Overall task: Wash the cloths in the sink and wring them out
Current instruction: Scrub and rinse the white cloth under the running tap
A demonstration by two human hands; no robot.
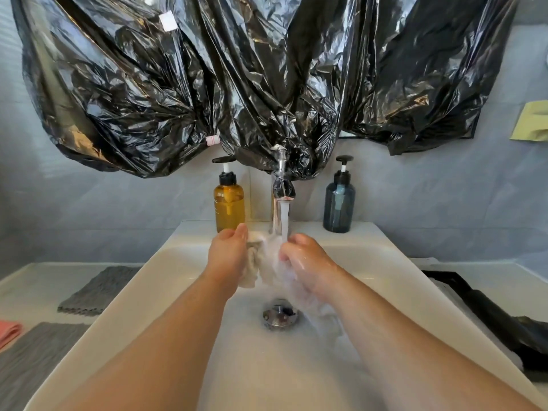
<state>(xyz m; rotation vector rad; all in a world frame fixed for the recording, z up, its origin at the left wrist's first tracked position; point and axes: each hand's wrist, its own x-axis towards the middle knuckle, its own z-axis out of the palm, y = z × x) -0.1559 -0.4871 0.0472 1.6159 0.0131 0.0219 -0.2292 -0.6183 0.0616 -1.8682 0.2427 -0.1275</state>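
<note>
You are early in the job, as I read it. Your left hand (228, 253) and right hand (305, 262) both grip one white cloth (261, 264), fingers curled round its two ends. The bunched cloth sits between them, directly under the water stream (284, 221) from the faucet (281, 185) at 12 o'clock of the sink (148, 277). Your right hand is wet and glossy, and the cloth below it blurs, so I cannot tell how much of it hangs toward the drain (280, 317) at the basin's centre.

This cloth looks to be in the rinsing or rubbing step. It is soaked and loosely bunched, not twisted tight, so wringing it is probably not yet done.

More seems to wait for you. On the table (29, 280) at 9 o'clock of the sink lies a grey cloth (98, 292), flat. A second grey cloth (32, 360) sits toward 8 o'clock, with a pink cloth (9, 332) just beside it at the frame's edge. All three look dry and unwashed, though that is a guess from their flat lie.

An amber pump bottle (229, 203) stands at 11 o'clock and a dark blue pump bottle (339, 203) at 1 o'clock, both on the sink's back ledge. I see no wrung-out cloth set aside anywhere.
</note>
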